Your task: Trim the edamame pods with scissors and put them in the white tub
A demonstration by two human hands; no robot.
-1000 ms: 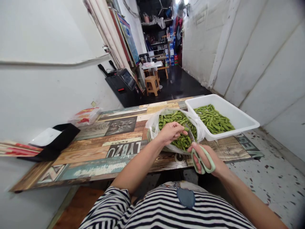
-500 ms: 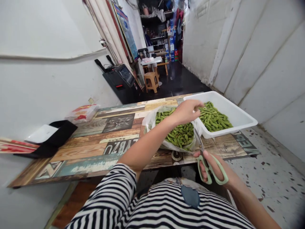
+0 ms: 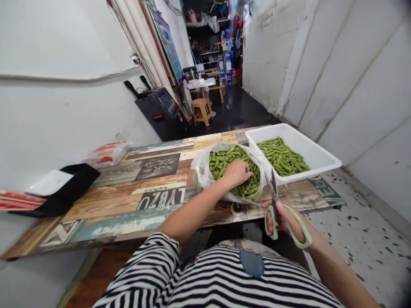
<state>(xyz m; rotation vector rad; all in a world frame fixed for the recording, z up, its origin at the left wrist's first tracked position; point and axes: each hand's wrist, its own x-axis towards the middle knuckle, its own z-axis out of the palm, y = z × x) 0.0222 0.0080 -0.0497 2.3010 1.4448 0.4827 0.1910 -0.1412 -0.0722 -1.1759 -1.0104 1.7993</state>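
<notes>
My left hand is down on the green pods in an open plastic bag, its fingers curled at the pods; what they pinch is too small to make out. My right hand holds scissors by their pale green handles, the blades parted and pointing up beside the bag's right edge. To the right of the bag, a white tray holds more green pods.
The bag and tray rest on a wood-patterned table. At its left are a black holder with red-and-white packets and a plastic package. A stool stands on the floor beyond.
My left hand has moved from the tray's near left side back and down onto the pods in the bag. The scissor blades have opened wider. The view has shifted slightly.
</notes>
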